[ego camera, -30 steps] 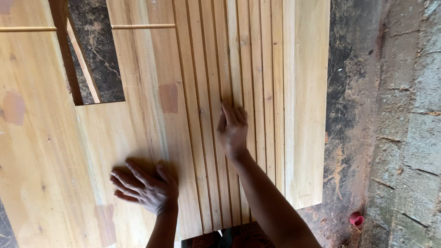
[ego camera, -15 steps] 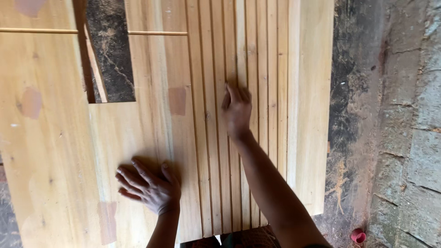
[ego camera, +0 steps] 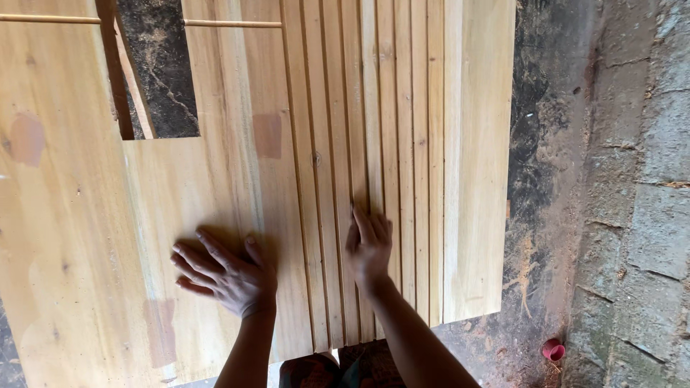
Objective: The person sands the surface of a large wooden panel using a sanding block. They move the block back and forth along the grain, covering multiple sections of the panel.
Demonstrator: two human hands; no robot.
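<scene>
Seen from the head camera, a person presses both bare hands flat on pale wooden boards laid over a dark, dusty floor [ego camera: 546, 144]. The left hand [ego camera: 226, 276] lies palm down, fingers spread apart and pointing left, on the broad smooth wooden panel [ego camera: 79, 237], gripping nothing. The right hand [ego camera: 369, 248] rests with fingers held loosely together and pointing away from the person, flat on the narrow wooden slats [ego camera: 388, 129], which lie side by side with thin dark gaps between them; it clamps on nothing. The slats sit just right of the panel, and a wider plank [ego camera: 481, 165] lies against their right edge. Near the top left, a rectangular opening [ego camera: 162, 72] in the panel shows dark ground beneath, crossed by what appears to be a thin strip of wood, though the view there is too tight to be sure. A small red cap [ego camera: 553, 350] lies on the floor at lower right, beside a grey block wall [ego camera: 640, 215].
</scene>
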